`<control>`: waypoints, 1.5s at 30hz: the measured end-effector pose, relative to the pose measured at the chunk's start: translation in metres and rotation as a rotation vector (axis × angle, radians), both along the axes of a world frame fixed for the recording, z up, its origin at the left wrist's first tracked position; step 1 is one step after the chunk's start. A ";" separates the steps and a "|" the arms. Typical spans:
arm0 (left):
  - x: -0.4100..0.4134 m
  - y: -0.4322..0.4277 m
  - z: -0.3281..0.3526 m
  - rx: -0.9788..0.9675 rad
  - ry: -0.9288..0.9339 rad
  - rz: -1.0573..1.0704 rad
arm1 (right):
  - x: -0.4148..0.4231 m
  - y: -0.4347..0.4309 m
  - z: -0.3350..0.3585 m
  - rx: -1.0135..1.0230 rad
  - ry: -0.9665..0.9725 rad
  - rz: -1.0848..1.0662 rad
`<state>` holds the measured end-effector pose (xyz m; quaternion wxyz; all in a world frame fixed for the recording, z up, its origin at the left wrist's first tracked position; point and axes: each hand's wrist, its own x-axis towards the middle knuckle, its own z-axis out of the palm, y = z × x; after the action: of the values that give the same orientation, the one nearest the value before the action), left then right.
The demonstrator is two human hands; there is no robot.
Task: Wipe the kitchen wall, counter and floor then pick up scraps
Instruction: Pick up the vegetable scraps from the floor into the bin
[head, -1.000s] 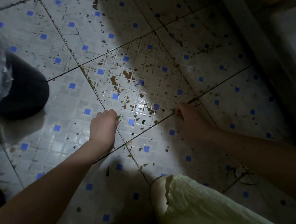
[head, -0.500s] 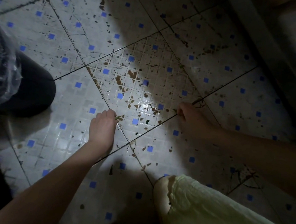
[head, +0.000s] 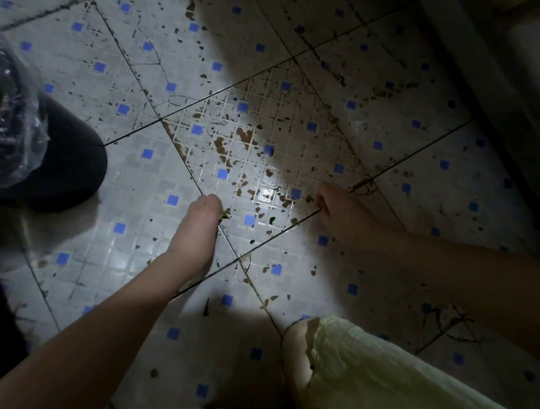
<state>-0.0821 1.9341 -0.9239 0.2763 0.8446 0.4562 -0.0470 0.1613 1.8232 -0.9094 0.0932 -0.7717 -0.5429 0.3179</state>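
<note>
Past the pale trouser knee (head: pixel 345 363), the left hand (head: pixel 195 235) pinches a green scrap (head: pixel 224 213) in curled fingers. The right hand (head: pixel 343 216) curls in shadow, its grasp unclear. A loose leaf bit (head: pixel 272 220) lies on the floor (head: pixel 147 190) between them, with the lined bin (head: pixel 4 132) far left.

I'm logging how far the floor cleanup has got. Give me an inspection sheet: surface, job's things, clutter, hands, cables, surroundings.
Surface: tiled floor, white with blue squares, brown stains thickest on the centre tile.
Job's things: green scrap held; loose scraps on the tiles; no cloth seen.
Clutter: dark bin with clear plastic liner, upper left.
Hands: left hand grips the green scrap; right hand at the floor, fingers curled, in shadow, contents unclear.
Cables: nothing seen.
Surroundings: dark ledge on the right; pale trouser leg at bottom.
</note>
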 end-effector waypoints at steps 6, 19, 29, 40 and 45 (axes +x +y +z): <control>-0.009 0.005 0.008 -0.041 -0.100 0.110 | -0.001 0.002 -0.003 0.034 0.007 -0.015; -0.045 0.004 0.017 0.035 -0.099 0.142 | -0.026 0.027 -0.001 0.058 0.055 0.056; -0.035 0.009 0.021 -0.025 -0.045 0.133 | -0.041 0.035 -0.002 0.069 0.017 0.115; -0.034 0.008 0.008 -0.033 -0.053 0.149 | -0.053 0.031 -0.010 0.035 0.139 0.223; -0.034 0.006 0.003 -0.044 -0.056 0.159 | -0.053 0.034 -0.018 0.005 0.153 0.173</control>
<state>-0.1158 1.9399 -0.9210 0.3104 0.8005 0.5126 -0.0114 0.1080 1.8570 -0.9275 0.1085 -0.6953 -0.5993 0.3816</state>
